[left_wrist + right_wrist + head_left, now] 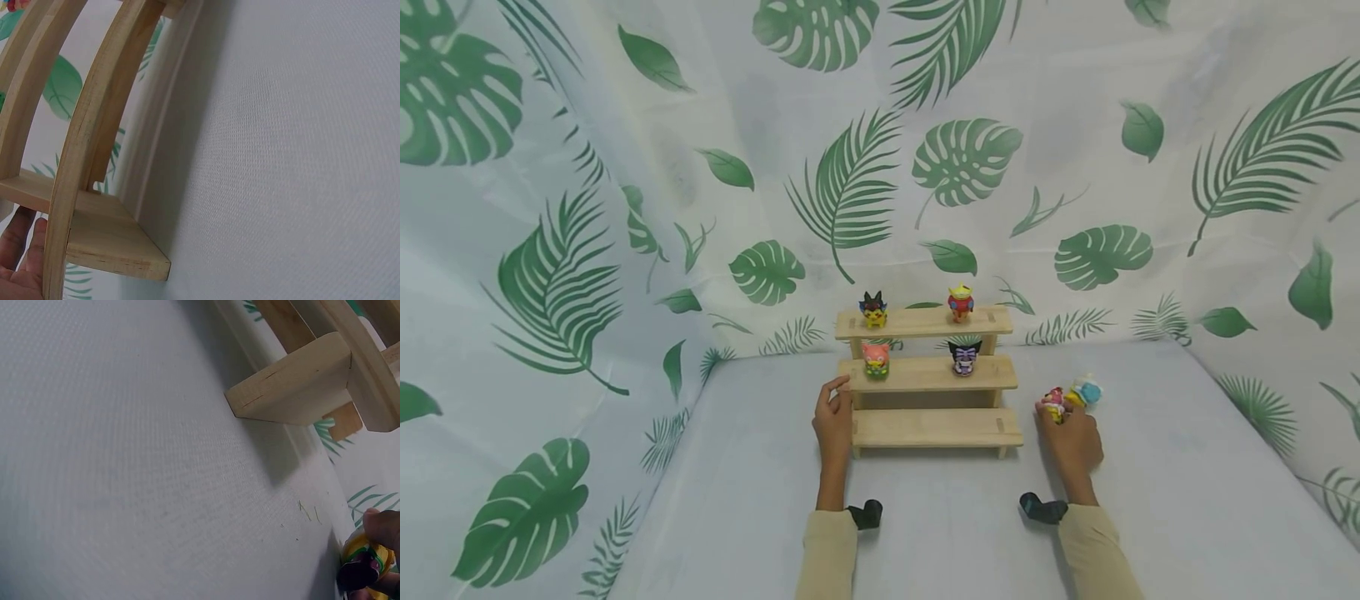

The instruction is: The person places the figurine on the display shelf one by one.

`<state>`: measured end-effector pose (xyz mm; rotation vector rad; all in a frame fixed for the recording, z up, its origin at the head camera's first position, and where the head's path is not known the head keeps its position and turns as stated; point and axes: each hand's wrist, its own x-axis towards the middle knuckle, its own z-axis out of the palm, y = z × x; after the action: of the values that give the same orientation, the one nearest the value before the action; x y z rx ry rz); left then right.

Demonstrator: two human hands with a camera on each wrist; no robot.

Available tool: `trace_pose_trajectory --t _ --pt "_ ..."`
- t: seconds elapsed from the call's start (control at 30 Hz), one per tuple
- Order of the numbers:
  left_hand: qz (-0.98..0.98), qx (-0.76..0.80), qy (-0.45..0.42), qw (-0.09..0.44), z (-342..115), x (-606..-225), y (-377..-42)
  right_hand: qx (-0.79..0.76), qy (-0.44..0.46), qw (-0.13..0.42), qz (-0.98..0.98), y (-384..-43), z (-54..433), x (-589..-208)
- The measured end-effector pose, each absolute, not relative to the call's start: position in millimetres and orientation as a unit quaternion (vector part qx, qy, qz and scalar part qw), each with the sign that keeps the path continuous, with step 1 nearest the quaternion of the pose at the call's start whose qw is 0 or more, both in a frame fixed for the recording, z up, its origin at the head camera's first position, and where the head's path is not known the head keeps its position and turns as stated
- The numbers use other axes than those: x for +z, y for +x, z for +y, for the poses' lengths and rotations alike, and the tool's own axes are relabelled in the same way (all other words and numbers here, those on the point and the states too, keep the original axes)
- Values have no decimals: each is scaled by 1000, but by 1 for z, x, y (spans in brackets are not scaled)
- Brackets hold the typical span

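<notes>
A three-step wooden display shelf [934, 428] stands on the white surface. My left hand [832, 425] rests along its left side, fingertips at the middle step; in the left wrist view its extended fingers [36, 250] show beside the wooden frame. To the right of the shelf, my right hand [1077, 443] pinches a small pink-red and yellow figurine [1051, 400]. In the right wrist view, only its yellow, green and purple part [364, 565] shows between thumb and fingers. A blue-white and yellow figurine [1086, 390] is just behind that hand, partly hidden.
On the top step sit a black-eared yellow figurine [873, 310] and a red-blue one with a yellow top [960, 304]. The middle step bears a pink figurine [876, 361] and a black-purple one [964, 358]. Leaf-printed cloth [865, 100] surrounds the surface.
</notes>
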<state>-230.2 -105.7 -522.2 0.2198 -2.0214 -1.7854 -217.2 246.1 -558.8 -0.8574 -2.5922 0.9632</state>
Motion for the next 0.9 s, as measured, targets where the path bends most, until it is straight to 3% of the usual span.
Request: trace_pose_trajectory --t 0.33,0.53,0.9 --pt "-729 -645 78 215 -106 -520 -229 371 -253 153 -880 -203 243 -560" --pt "-735 -637 80 218 -106 -521 -230 476 -253 169 -825 -191 239 -554" --pt "-737 -634 78 221 -107 -522 -231 769 -276 100 -567 -179 246 -538"
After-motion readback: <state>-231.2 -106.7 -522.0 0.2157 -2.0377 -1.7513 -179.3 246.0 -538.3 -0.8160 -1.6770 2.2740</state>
